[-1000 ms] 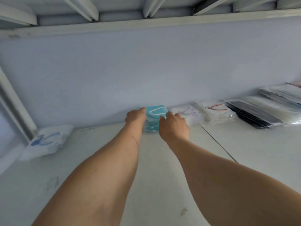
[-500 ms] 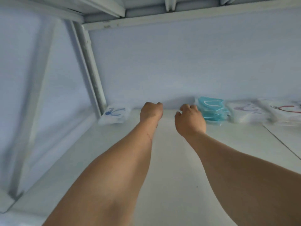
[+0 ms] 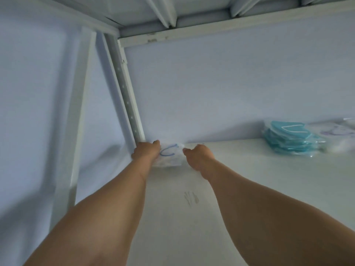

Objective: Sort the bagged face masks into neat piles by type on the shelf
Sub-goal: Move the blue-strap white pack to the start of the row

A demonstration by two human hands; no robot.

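Bagged face masks lie in three groups along the back edge of the white shelf [image 3: 240, 189]. The largest in view is one pile of teal masks [image 3: 288, 138], several bags deep though the count cannot be read, standing at the back edge toward the shelf's right end. Just beside it on the right, touching it, lies one pile of white masks with purple loops [image 3: 338, 134], cut off by the picture's edge. The third is one small stack of white masks with blue loops [image 3: 170, 154] in the back left corner of the shelf, close to the perforated upright post [image 3: 126, 93].

Two hands reach that corner stack. The left hand [image 3: 147, 152] is at its left side, fingers curled over the bags' far edge, gripping it. The right hand [image 3: 199, 154] is at its right side, fingers bent and pinching the upper right corner of the bag. Both forearms stretch over the shelf. One grey smudge [image 3: 191, 197] marks the shelf between the forearms.
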